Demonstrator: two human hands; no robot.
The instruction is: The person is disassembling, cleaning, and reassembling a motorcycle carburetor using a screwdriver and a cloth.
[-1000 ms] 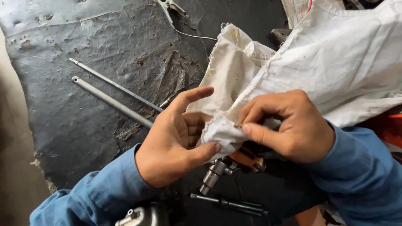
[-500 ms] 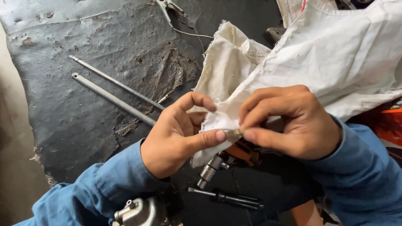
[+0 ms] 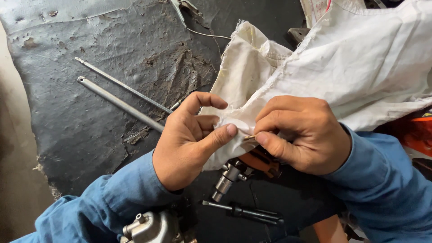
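My left hand (image 3: 191, 139) pinches a fold of the white woven cloth (image 3: 342, 76) between thumb and fingers. My right hand (image 3: 301, 132) holds a small brass-coloured part (image 3: 249, 137) at its fingertips, its tip against the cloth beside my left thumb. The cloth drapes from the upper right down over both hands. Below the hands, a metal and orange tool part (image 3: 245, 166) pokes out from under the cloth.
Two long thin metal rods (image 3: 119, 96) lie side by side on the worn black mat (image 3: 90, 54). A dark screwdriver-like tool (image 3: 243, 211) lies below the hands. A grey cast metal part (image 3: 146, 227) sits at the bottom edge. An orange object (image 3: 416, 130) shows at right.
My left thumb has slid off the cloth bundle and now pinches its fold. The small brass-coloured part has come into sight at my right fingertips. Both hands stay in place.
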